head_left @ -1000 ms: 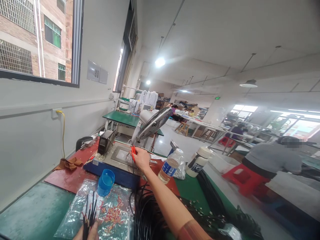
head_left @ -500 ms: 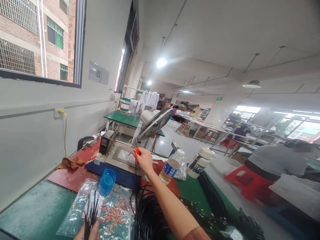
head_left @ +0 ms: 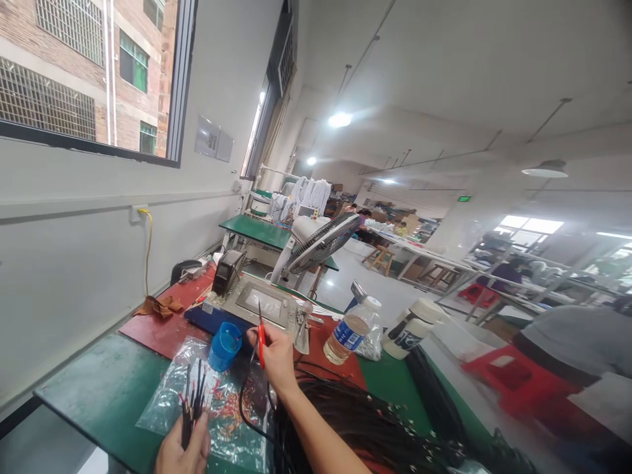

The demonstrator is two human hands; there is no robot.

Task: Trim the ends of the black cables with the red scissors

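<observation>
My left hand (head_left: 184, 447) is closed round a bundle of short black cables (head_left: 193, 401), their ends up, some showing thin red and pale wires. My right hand (head_left: 275, 357) is closed on red-handled scissors (head_left: 261, 341), the dark tip pointing up. A black cable (head_left: 241, 403) loops down from the fingers of that hand; how they hold it is hidden. Between the hands, a clear plastic bag (head_left: 162, 401) lies flat with many small red and yellow bits (head_left: 234, 409) on it. A blue cup (head_left: 224, 347) stands at the bag's far edge.
Beyond is a blue-sided machine (head_left: 207, 320) with a flat metal top. A tilted fan (head_left: 326, 240) stands behind it. At right are a water bottle (head_left: 346, 332), a cream bottle (head_left: 412, 329) and a heap of black cables (head_left: 340, 421). A person (head_left: 567, 342) sits far right.
My right hand has drawn back from over the machine toward me, bringing the scissors and the black cable. My left hand still holds the bundle, and more of it shows. The view has turned slightly left.
</observation>
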